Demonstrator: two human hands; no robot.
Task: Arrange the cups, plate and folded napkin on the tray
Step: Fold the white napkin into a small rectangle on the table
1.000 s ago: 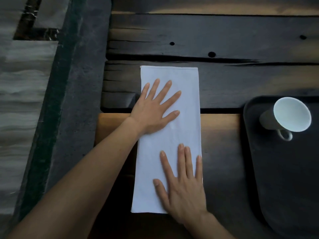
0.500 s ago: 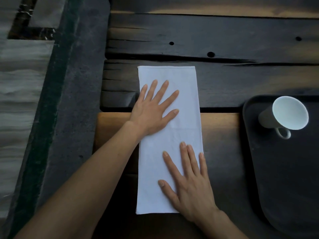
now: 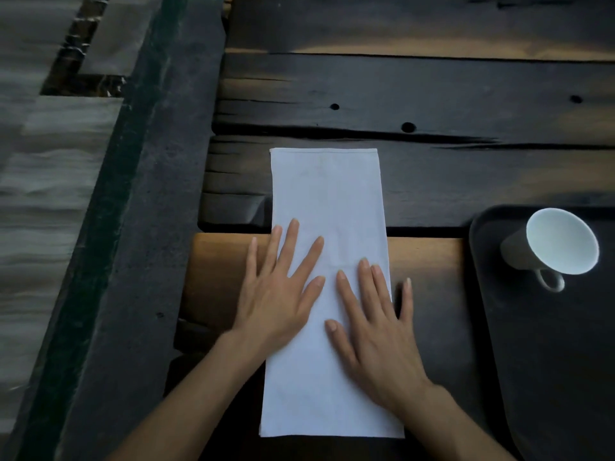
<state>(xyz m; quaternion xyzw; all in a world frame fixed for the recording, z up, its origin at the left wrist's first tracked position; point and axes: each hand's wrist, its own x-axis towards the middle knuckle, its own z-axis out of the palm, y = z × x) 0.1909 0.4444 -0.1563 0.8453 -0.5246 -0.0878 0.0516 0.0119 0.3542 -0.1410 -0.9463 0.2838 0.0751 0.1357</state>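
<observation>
A white cloth napkin [image 3: 327, 201], folded into a long narrow rectangle with a thin hem at its far end, lies flat near the bench's [image 3: 432, 94] left edge, its length running from the near edge toward the far one. The bench is rough, dark, weathered planks with cracks, gaps and a few round holes; one smoother amber-brown plank crosses under the napkin's middle.

Both hands lie flat on the napkin's near half, side by side, palms down and fingers straight. The left hand [image 3: 278, 294] has its fingers spread over the napkin's left edge, the outer ones on bare wood. The right hand [image 3: 376, 334] covers the right edge, its little finger off the cloth.

Well apart, toward the bench's right edge, sits a matte dark tray [image 3: 549, 377] with rounded corners and a low raised rim. A smooth white flared cup [image 3: 549, 244] with a loop handle is in its far left corner, mouth toward the camera; I cannot tell whether it is upright or tilted
</observation>
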